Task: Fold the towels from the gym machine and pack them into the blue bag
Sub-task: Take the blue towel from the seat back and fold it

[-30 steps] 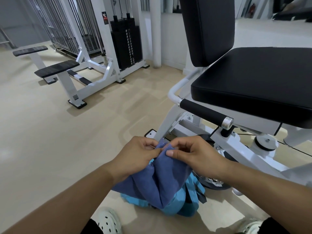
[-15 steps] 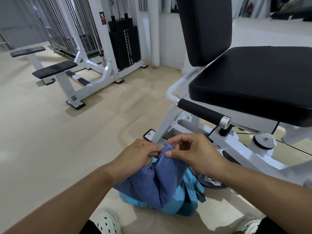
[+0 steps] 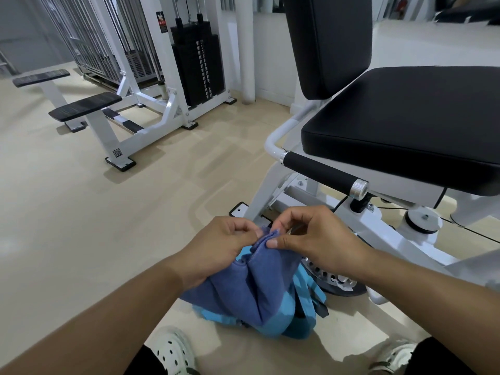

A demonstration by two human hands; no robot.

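Note:
A dark blue towel (image 3: 259, 288) hangs doubled over between my hands, above a light blue bag (image 3: 293, 324) that lies on the floor between my feet. My left hand (image 3: 221, 247) grips the towel's top edge on the left with curled fingers. My right hand (image 3: 311, 236) pinches the same edge from the right with thumb and forefinger. The two hands meet at the towel's top corner. The towel covers most of the bag, so the bag's opening is hidden.
The gym machine's black seat (image 3: 405, 125) and backrest (image 3: 328, 41) stand to the right, its white frame (image 3: 378, 234) and black handle (image 3: 322, 171) just behind my hands. A weight-stack machine (image 3: 197, 66) with benches stands at the back left. Beige floor (image 3: 81, 226) spreads to the left.
My hands have shifted slightly along the towel's top edge and now pinch it closer together. The towel still hangs over the bag.

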